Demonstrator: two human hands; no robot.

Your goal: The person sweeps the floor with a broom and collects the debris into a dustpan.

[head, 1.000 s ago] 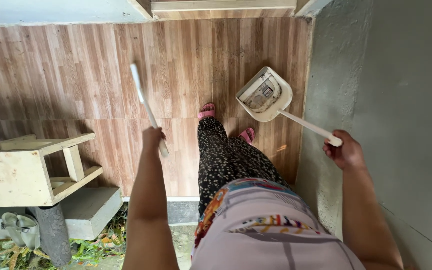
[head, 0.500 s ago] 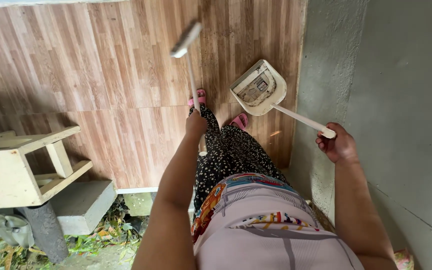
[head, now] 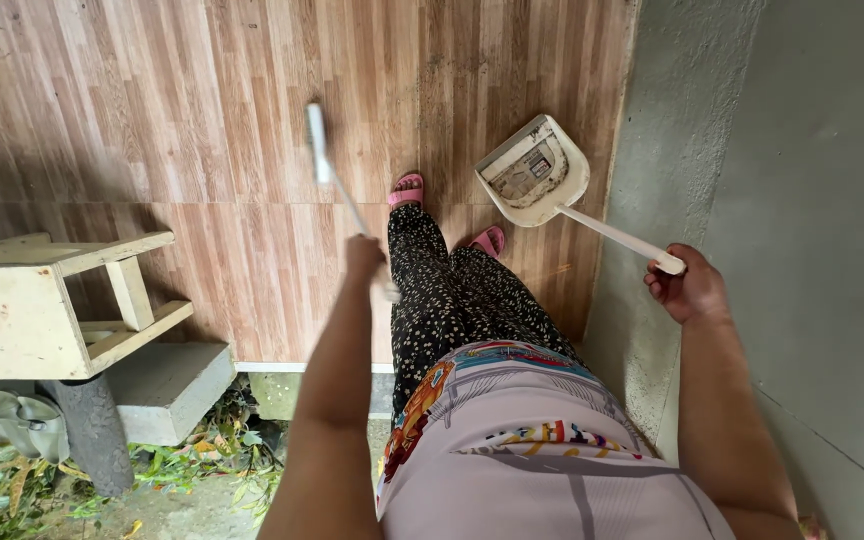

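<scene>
My left hand grips the white handle of a small broom, whose blurred head points away over the wood-patterned floor. My right hand holds the end of a long white handle of a dustpan. The dustpan rests on the floor by the grey wall, just right of my pink sandals, with some grey dirt inside it.
A grey concrete wall runs along the right. A pale wooden stool frame sits at the left on a concrete block. Leaves and weeds lie below the floor's white edge.
The broom swung from the left to the centre, then back left a little, with my left hand following. The dustpan and right hand stayed almost where they were.
</scene>
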